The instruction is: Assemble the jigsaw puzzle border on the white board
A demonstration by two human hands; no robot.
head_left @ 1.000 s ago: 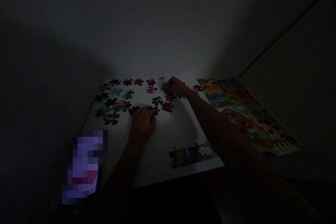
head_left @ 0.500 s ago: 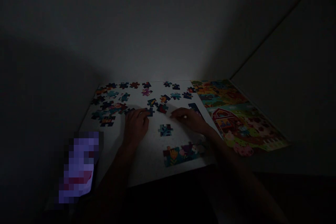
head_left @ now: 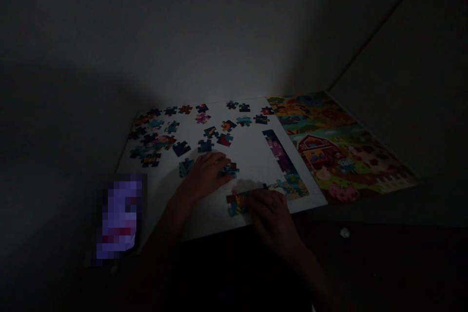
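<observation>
Evidently both hands (head_left: 206,175) (head_left: 268,205) overlap puzzle pieces (head_left: 237,204), grip unclear, bare tabletop (head_left: 252,148) beyond, right one near front edge (head_left: 215,233).

Right hand (head_left: 268,207) hides part of the joined puzzle strip (head_left: 236,206); left hand (head_left: 208,171) partly covers a teal piece (head_left: 232,171). Lit screen (head_left: 119,214), left of left hand: pixelated, unreadable.

Joined puzzle section (head_left: 295,185): L-shaped, flat; right run dark blue with purple creature, teal corner with orange plants, bottom run partly covered, likely joined throughout. Teal-blue piece (head_left: 231,170): part hidden, just above the bottom run. Loose puzzle pieces (head_left: 204,145): scattered farther back and left, mostly dark blue, left ones bunched.
</observation>
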